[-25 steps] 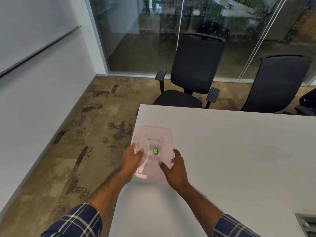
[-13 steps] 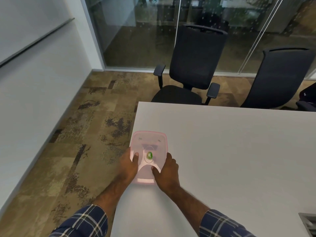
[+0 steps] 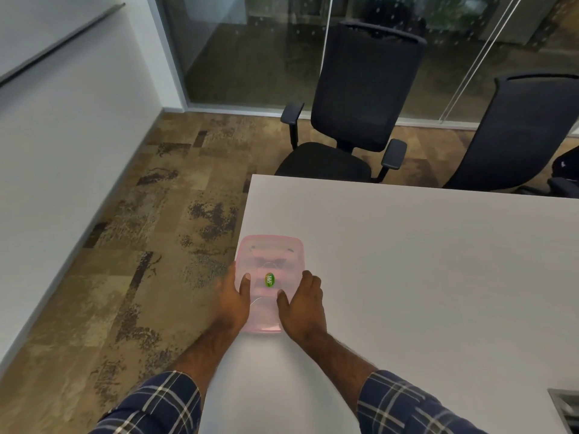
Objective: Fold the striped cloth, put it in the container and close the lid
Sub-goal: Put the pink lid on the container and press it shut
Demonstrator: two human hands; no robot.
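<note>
A pale pink see-through container (image 3: 271, 261) with its lid on and a green oval sticker (image 3: 269, 280) sits at the left edge of the white table (image 3: 423, 277). My left hand (image 3: 233, 303) grips its left side, thumb pressed on the lid. My right hand (image 3: 305, 305) grips its right side, thumb on the lid near the sticker. No striped cloth shows; I cannot tell what lies inside the container.
Two black office chairs (image 3: 354, 120) (image 3: 526, 133) stand at the table's far edge, in front of a glass wall. Patterned brown carpet (image 3: 150, 261) lies left of the table, beside a white wall. A grey cable hatch (image 3: 567, 408) is at the table's bottom right.
The container came down from a tilted, lifted pose to rest flat on the table. Both hands stayed on its sides and slid nearer to me, thumbs now on the lid.
</note>
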